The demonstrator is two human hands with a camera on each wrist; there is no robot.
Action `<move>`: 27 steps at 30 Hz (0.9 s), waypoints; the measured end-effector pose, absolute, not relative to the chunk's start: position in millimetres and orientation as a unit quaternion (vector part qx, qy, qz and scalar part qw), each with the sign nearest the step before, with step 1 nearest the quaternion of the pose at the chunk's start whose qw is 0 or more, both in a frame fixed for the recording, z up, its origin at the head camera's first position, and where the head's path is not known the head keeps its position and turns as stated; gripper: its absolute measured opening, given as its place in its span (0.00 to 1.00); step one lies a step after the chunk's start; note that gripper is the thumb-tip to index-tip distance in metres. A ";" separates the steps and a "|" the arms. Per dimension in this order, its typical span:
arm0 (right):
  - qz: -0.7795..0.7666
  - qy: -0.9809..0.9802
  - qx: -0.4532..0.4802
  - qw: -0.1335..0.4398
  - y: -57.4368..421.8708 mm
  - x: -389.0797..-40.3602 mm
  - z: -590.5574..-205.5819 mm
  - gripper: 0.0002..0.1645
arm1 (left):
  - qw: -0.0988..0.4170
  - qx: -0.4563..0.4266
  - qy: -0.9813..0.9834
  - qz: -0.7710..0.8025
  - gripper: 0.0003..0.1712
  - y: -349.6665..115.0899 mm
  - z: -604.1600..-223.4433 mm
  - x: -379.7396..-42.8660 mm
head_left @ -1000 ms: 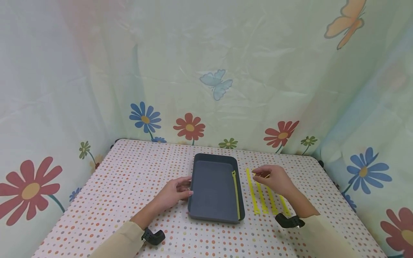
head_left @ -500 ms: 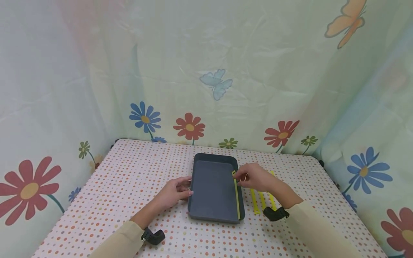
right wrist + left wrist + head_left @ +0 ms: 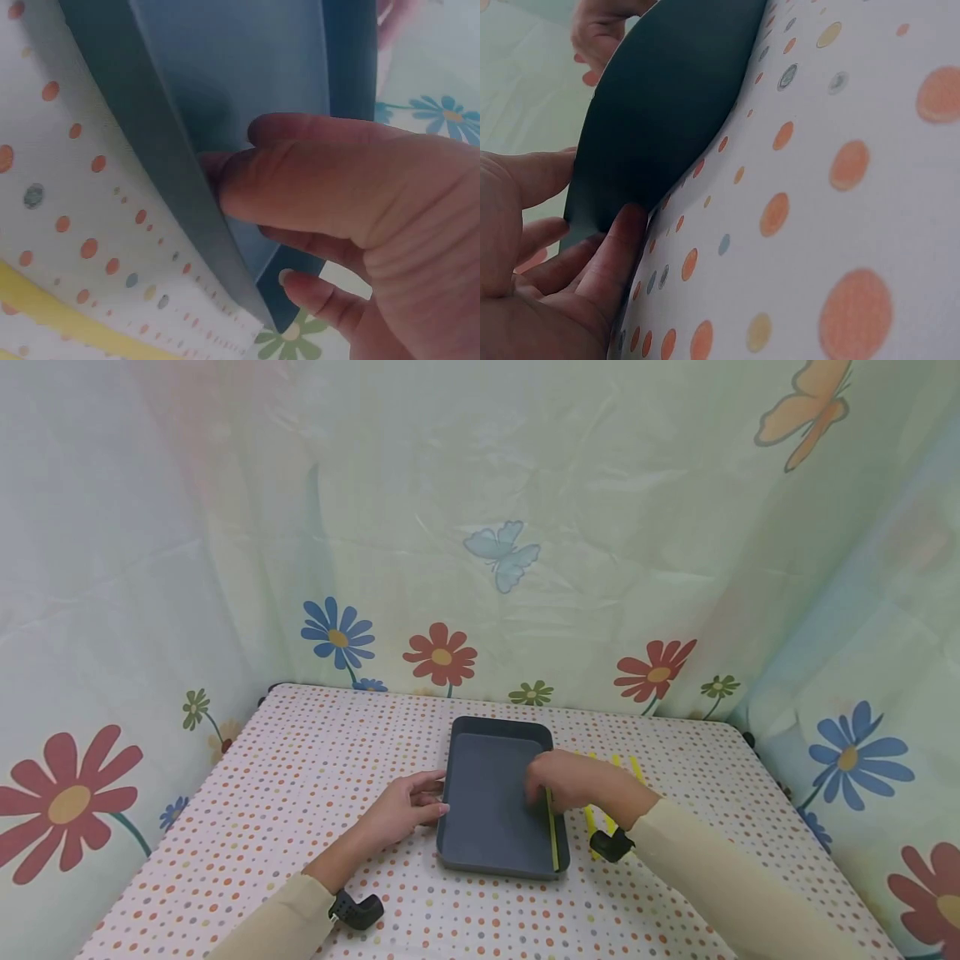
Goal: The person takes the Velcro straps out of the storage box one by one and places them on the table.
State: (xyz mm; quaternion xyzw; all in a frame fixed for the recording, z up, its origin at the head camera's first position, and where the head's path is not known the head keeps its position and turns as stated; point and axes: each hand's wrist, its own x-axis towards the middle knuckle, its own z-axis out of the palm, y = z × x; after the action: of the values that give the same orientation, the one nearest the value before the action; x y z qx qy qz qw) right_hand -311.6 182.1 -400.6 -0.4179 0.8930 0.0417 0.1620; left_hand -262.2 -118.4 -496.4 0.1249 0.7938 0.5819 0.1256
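The dark blue-grey rectangular tray [image 3: 491, 810] lies in the middle of the table. My left hand [image 3: 393, 810] holds its left side, with fingers against the outer wall, also seen in the left wrist view [image 3: 562, 300]. A thin yellow strap [image 3: 554, 843] lies lengthwise inside along the tray's right wall. Over that strap's far part, my right hand [image 3: 573, 781] reaches in across the right wall, fingertips down and blurred. In the right wrist view, thumb and fingers bend together inside the tray [image 3: 247, 75]; what lies between their tips is hidden.
Several more yellow straps [image 3: 637, 768] lie side by side on the dotted tablecloth [image 3: 360, 735], right of the tray and partly under my right arm. A flower-printed curtain [image 3: 480, 668] rises behind the table's far edge.
My right hand has moved left from above the loose straps, over the tray's right wall and into the tray. My left hand and the tray have stayed in place.
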 end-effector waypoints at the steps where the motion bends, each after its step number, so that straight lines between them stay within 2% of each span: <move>1: 0.052 0.895 -0.412 0.164 180.2 -311.4 -400.6 0.21 | 0.126 0.124 0.794 0.581 0.37 -118.4 -496.7 -262.4; 15: 0.184 0.891 -0.384 0.161 157.6 -312.3 -413.1 0.17 | 0.123 0.125 0.795 0.581 0.37 -119.6 -497.0 -263.1; 27: 0.099 0.908 -0.359 0.192 169.2 -323.6 -412.5 0.17 | 0.121 0.126 0.796 0.579 0.37 -120.1 -497.5 -263.1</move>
State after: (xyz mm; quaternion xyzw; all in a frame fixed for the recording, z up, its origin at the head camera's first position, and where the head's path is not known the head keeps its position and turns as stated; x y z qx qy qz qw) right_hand -323.6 169.2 -412.5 -0.3594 0.9078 0.0992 0.1921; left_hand -263.1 -120.1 -497.5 0.1258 0.7964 0.5791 0.1210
